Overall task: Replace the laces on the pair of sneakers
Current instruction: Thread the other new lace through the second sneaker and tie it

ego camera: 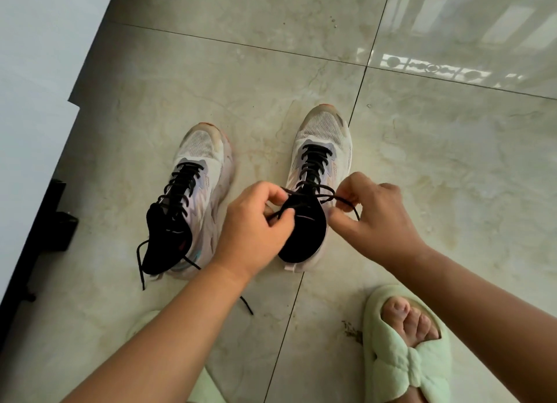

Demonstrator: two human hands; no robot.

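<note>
Presently, the right-hand sneaker [313, 188] is being worked on at the centre of the frame, on the pale tiled floor [452, 161]. One end of its black lace [312, 161] is pinched in the left hand [256, 221], just left of the black tongue; the other end is pinched between thumb and fingers of the right hand [370, 212], just right of it. Both hands are curled narrowly on the lace, and the two strands are seen to cross above the tongue.

Several things could go wrong from here. A thin end could slip from a pinch if it is pulled sharply, and the crossing would loosen. Uneven pulling could leave one end too short for a bow. The unheld shoe could be dragged or tipped by the pull.

This sneaker's long axis is laid almost vertically in the frame, toe towards the top, heel towards the bottom, leaning slightly right. The second sneaker [190, 200], left of centre and well apart, is set nearly parallel, toe upward. It is laced in black, and its loose lace ends [141, 264] are trailed on the floor towards the lower left. A green slipper [407, 351] is seen at lower right.
</note>
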